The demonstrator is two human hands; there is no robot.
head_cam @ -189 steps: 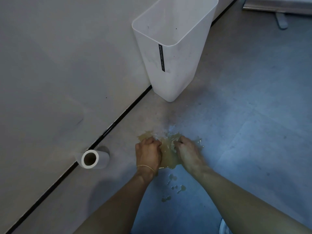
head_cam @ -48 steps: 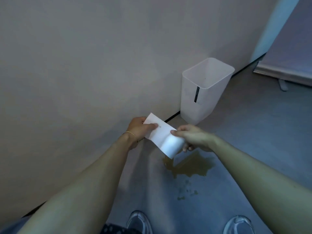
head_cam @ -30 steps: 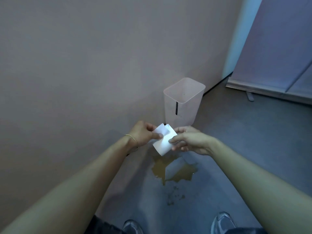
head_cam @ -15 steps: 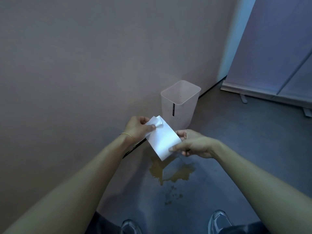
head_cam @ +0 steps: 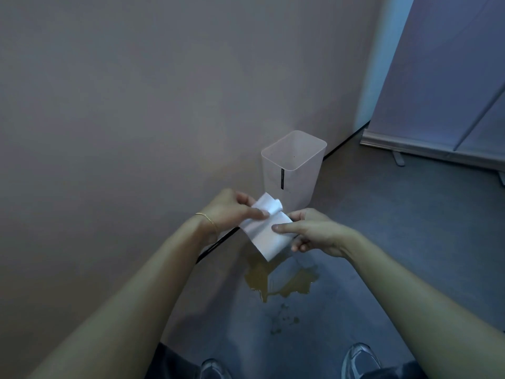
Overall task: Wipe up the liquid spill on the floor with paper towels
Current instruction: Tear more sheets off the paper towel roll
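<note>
pinching paper towel [head_cam: 264, 237], left hand [head_cam: 228, 212], right hand [head_cam: 314, 232]

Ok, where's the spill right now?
Head view: the spill lies on the floor, centre frame, just below the held paper towel, nearer than the white bin.

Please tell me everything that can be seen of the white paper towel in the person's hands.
The white paper towel is a thin, soft-looking sheet, apparently clean and dry. Its upper end is crumpled and curled, pinched by the left hand; the right hand grips its middle, thumb on top. The lower corner hangs free, pointing down. The sheet is tilted in the air above the brown liquid spill on the grey floor, not touching it.
</note>
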